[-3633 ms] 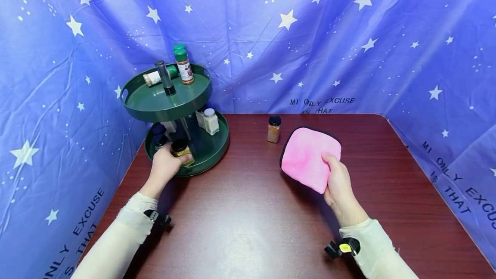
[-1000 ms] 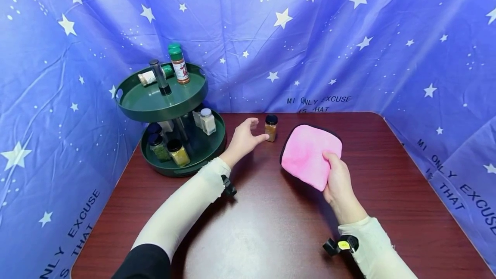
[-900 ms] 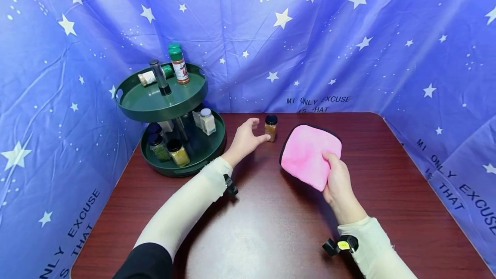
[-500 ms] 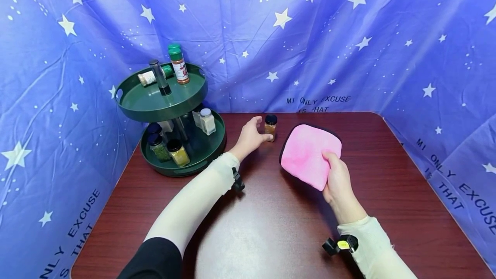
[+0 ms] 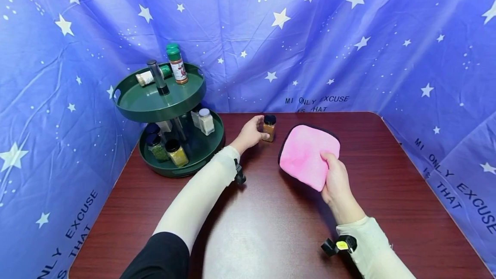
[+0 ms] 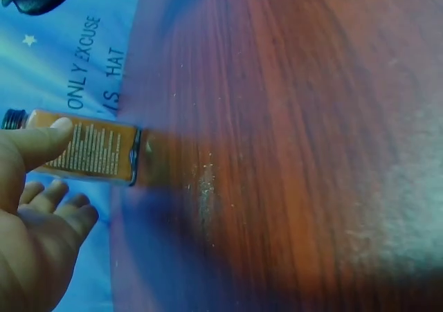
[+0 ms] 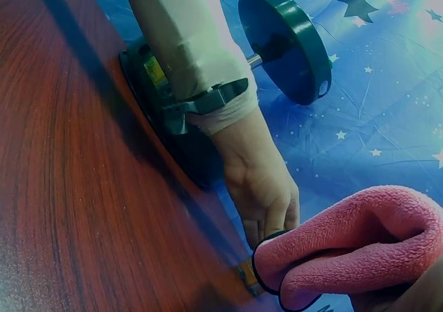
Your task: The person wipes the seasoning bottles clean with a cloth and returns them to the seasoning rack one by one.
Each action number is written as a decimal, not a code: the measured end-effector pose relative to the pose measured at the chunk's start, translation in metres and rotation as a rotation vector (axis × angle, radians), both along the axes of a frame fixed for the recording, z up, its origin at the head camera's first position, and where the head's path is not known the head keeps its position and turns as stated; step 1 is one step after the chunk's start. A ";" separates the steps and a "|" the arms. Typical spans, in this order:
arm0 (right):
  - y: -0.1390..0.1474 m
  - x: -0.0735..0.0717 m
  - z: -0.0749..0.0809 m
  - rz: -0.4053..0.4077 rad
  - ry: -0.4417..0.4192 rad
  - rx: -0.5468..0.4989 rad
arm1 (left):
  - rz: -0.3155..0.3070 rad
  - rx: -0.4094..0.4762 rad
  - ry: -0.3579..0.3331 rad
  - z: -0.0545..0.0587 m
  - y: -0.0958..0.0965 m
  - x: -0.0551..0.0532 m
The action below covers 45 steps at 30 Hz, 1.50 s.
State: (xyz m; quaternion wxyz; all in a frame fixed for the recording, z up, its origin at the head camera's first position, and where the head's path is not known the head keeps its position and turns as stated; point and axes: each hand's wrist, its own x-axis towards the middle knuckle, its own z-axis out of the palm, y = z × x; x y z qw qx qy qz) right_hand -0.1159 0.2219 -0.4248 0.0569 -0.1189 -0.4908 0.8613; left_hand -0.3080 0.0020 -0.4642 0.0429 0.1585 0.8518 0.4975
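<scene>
My left hand (image 5: 249, 136) is at a small square spice jar (image 5: 269, 128) with a black cap and brown contents, which stands upright near the table's back edge. In the left wrist view, the thumb (image 6: 52, 142) overlaps the printed side of the jar (image 6: 90, 146), while the other fingers lie spread beside it. My right hand (image 5: 337, 182) grips a folded pink cloth (image 5: 306, 154) with black trim, thumb on top. In the right wrist view, the fold of the pink cloth (image 7: 360, 250) covers much of the jar.
A dark green two-tier turntable rack (image 5: 162, 109) stands at the left. Its lower tier holds several jars, including a yellow one (image 5: 177, 154) and a white-capped one (image 5: 206, 122). Green-capped shakers (image 5: 178, 67) are on top, one lying down. Starry blue curtain (image 5: 248, 33) surrounds the table (image 5: 248, 227).
My left hand has left the yellow jar on the rack's lower tier, crossed right to the brown spice jar and edged closer around it. The right hand holds the cloth in nearly the same place.
</scene>
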 end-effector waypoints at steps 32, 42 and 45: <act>-0.004 -0.002 -0.003 -0.003 -0.021 0.031 | -0.054 0.041 -0.019 -0.002 -0.007 -0.015; 0.000 0.000 -0.002 -0.018 -0.029 0.039 | -0.031 -0.016 0.056 0.015 -0.014 -0.006; 0.002 0.000 -0.002 -0.019 -0.028 0.032 | -0.032 -0.035 0.077 0.020 -0.015 0.001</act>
